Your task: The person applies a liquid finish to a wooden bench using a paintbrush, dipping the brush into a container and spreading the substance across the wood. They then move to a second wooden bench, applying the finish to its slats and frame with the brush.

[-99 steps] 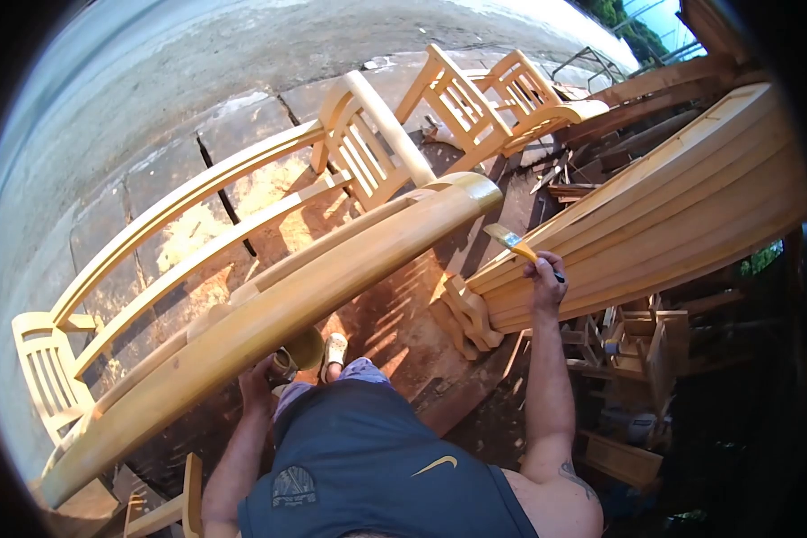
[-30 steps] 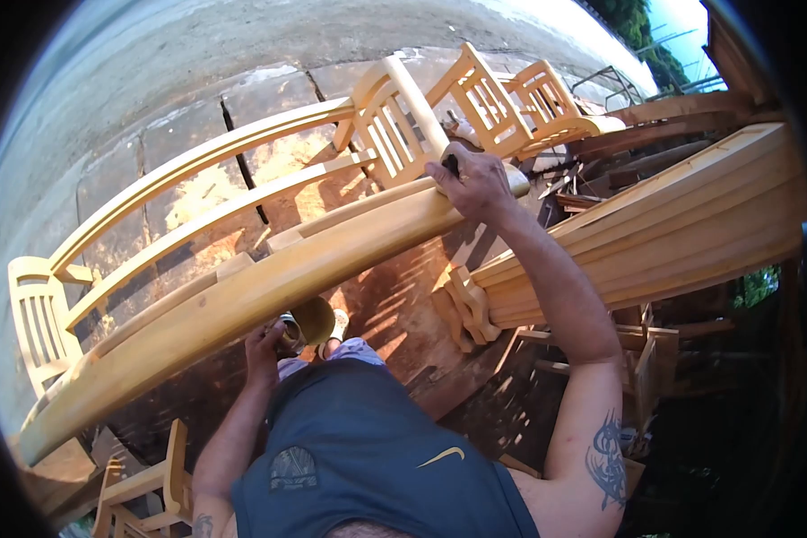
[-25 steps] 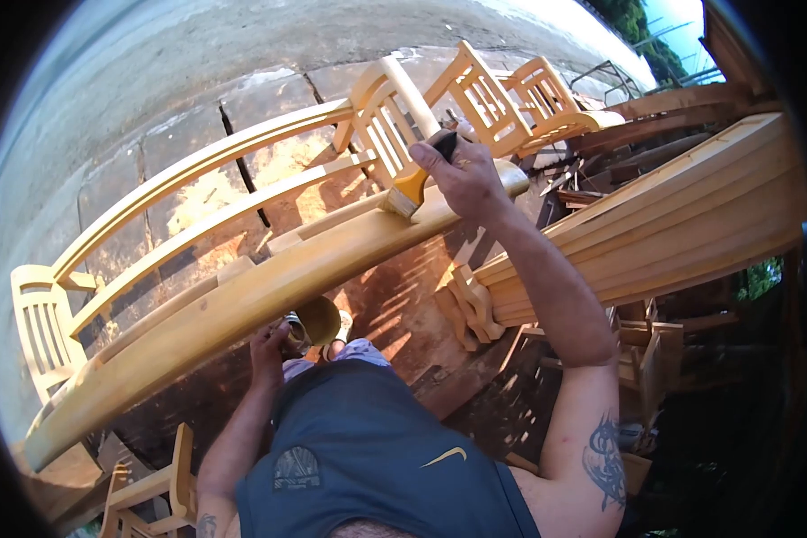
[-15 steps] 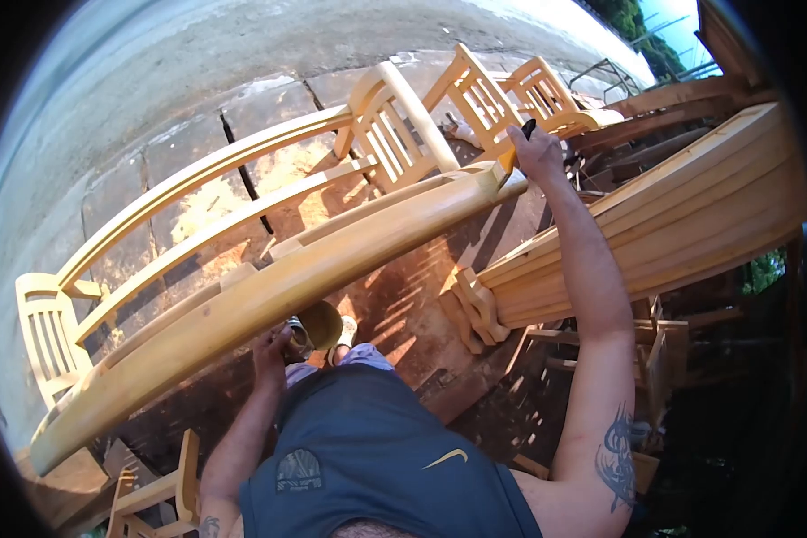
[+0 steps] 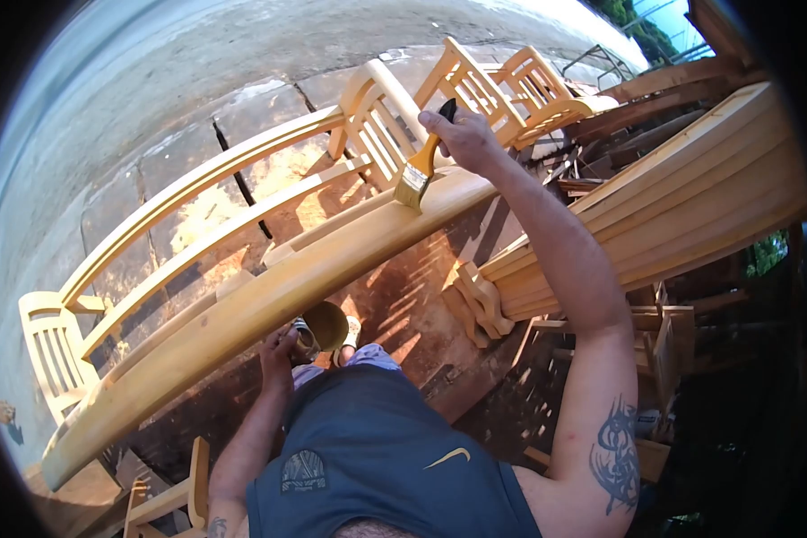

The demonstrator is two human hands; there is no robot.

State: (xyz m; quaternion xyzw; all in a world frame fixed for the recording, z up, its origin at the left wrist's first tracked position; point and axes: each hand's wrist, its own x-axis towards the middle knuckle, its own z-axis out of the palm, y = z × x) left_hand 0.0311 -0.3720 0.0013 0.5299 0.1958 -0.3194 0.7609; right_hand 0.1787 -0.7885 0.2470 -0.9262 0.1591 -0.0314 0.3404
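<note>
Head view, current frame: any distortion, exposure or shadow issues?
Head view: wide-angle distortion, black vignetted corners; the long wooden rail looks bowed, how much is lens unclear. Head view: pale ground washes out toward the top, lower right sinks into darkness. Head view: striped shadows on reddish floor; brush in right hand stays legible.

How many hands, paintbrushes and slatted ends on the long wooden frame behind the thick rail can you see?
Hands: 2 (left hand, right hand)
Paintbrush: 1
Slatted ends: 2 (one at the picture's left, one near the right hand)
Total: 5
</note>
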